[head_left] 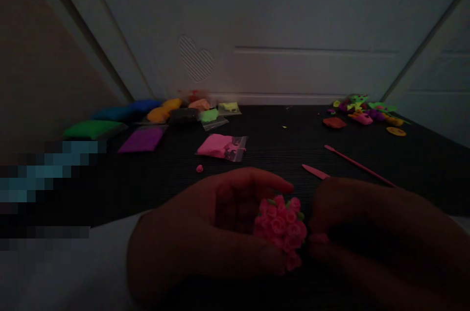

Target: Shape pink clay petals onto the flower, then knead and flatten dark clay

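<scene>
Clock positions are read from the pink flower cluster, 12 being the top of the view. A pale panelled surface [271,17] with a striped heart rises at 12 o'clock behind the dark tabletop [271,142]. The right hand [385,223], at 3 o'clock, has its thumb and forefinger pinched on a small pink piece; its remaining fingers cannot be told. The left hand [183,237], at 9 o'clock, cups the cluster, thumb along the near side, forefinger arched beyond it, other fingers curled. Coloured packets [95,129], among them green, blue, orange and purple, lie from 10 to 11 o'clock; a heap of multicoloured shapes [367,111] lies between 1 and 2. The pink flower cluster [281,227], with green tips, sits between the hands. Between 10 and 11 o'clock lies a pink packet [216,145]; at 2, a slender pink rod [362,166]; at 1, a pink pointed blade [315,172], partly hidden by the right hand. Smallest are the small pink piece [318,238], at 3 o'clock, and a pink pellet [199,168], at 10.
</scene>
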A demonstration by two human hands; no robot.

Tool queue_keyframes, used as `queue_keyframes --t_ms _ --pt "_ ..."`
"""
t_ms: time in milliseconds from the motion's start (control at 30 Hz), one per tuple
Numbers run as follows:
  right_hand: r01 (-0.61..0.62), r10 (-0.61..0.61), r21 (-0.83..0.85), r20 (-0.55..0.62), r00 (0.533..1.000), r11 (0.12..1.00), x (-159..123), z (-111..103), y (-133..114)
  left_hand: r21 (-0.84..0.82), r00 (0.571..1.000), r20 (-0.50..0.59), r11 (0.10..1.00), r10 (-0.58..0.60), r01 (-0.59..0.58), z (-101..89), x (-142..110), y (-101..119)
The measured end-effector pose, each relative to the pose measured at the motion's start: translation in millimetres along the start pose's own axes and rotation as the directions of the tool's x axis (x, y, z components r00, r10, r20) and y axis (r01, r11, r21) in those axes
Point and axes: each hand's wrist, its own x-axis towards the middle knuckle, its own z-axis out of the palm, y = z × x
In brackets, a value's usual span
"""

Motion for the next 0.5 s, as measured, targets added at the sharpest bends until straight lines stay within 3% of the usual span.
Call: queue_keyframes --t_ms 200,500 --pt "0.073 -0.073 0.044 0.006 0.997 0.996 -4.5 -1.0 1.1 -0.007 1.000 -0.023 1.000 0.012 -0.012 -0.4 2.0 -0.1" --pt "0.067 -0.066 0.024 -0.045 0.997 0.997 -6.3 -0.6 -1.4 -0.041 1.000 -0.019 0.999 0.019 -0.020 0.0 0.7 -0.5"
